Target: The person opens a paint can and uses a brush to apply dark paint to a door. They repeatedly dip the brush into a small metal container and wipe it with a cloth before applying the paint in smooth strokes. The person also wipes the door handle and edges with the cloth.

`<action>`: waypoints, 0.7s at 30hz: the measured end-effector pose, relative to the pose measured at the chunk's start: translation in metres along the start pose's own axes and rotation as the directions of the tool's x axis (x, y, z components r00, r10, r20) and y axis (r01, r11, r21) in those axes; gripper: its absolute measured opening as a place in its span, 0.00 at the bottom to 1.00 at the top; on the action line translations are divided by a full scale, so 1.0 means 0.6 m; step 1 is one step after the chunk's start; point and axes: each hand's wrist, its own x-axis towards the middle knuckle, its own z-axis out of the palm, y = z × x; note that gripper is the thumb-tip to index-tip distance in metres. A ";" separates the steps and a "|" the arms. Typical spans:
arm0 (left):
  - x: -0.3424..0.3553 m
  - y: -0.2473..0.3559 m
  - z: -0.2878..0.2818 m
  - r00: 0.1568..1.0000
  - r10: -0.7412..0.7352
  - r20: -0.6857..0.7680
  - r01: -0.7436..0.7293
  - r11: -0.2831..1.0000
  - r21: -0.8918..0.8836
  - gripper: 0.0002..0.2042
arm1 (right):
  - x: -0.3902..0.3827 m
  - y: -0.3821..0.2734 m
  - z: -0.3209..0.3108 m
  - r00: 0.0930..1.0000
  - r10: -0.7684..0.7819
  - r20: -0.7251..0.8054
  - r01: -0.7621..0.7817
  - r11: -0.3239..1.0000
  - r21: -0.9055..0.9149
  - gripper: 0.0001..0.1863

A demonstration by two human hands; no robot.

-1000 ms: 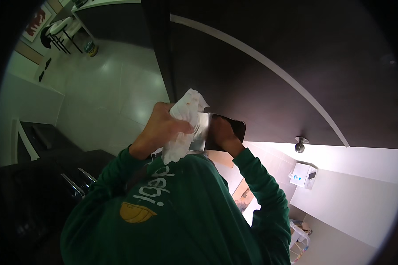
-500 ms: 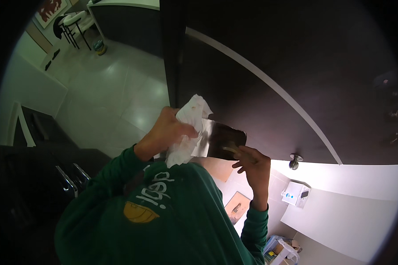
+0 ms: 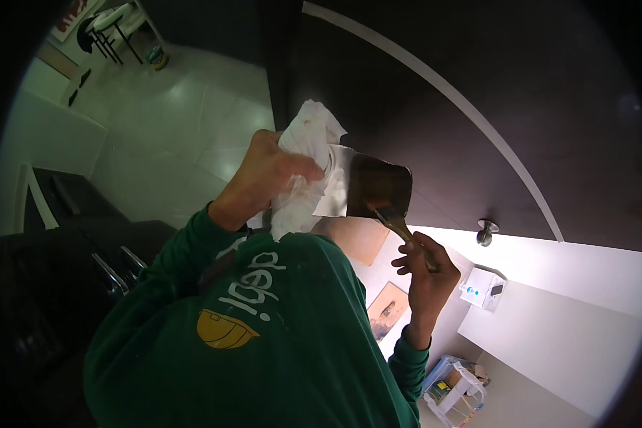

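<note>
A wide metal blade (image 3: 369, 187) with a brownish handle (image 3: 399, 227) is held up in front of my green sweatshirt (image 3: 264, 335). My right hand (image 3: 426, 269) grips the lower end of the handle, below and right of the blade. My left hand (image 3: 264, 178) clutches a crumpled white cloth (image 3: 308, 153) and presses it against the blade's left edge. The cloth carries a few brown stains. Part of the blade's left side is hidden behind the cloth.
A pale tiled floor (image 3: 185, 121) lies at upper left, with a chair and stool (image 3: 107, 25) far off. Dark cabinets (image 3: 57, 235) are at left. A round metal knob (image 3: 486, 230), a small white device (image 3: 481, 287), a framed picture (image 3: 387, 308) and a white basket (image 3: 453, 389) sit at lower right.
My right hand has slid off the blade and down to the end of the handle. More of the blade now shows. My left hand stays on the blade with the cloth.
</note>
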 end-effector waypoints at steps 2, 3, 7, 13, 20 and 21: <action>-0.001 0.003 0.000 1.000 -0.012 0.003 0.012 1.000 -0.007 0.13 | -0.006 0.009 0.001 1.000 0.005 0.000 -0.005 1.000 -0.005 0.13; -0.001 0.004 -0.001 1.000 -0.005 0.007 0.005 0.999 -0.038 0.13 | -0.005 0.016 0.004 1.000 0.007 0.008 -0.007 1.000 -0.003 0.13; 0.013 -0.027 -0.016 0.988 0.151 0.016 -0.150 0.989 -0.005 0.13 | -0.016 0.016 0.007 1.000 0.024 0.012 -0.023 0.997 -0.071 0.12; 0.012 -0.007 -0.023 1.000 -0.005 -0.017 0.005 0.999 -0.041 0.14 | -0.041 0.005 -0.012 1.000 -0.003 0.023 0.005 0.997 -0.077 0.11; 0.006 -0.001 -0.026 0.999 -0.004 -0.043 0.007 0.997 0.083 0.13 | -0.034 -0.020 -0.023 0.999 -0.007 -0.037 0.012 0.988 0.156 0.11; 0.007 -0.003 -0.027 0.999 0.004 -0.047 0.000 0.997 0.083 0.13 | -0.027 -0.018 -0.019 0.999 0.004 -0.038 0.004 0.980 0.199 0.11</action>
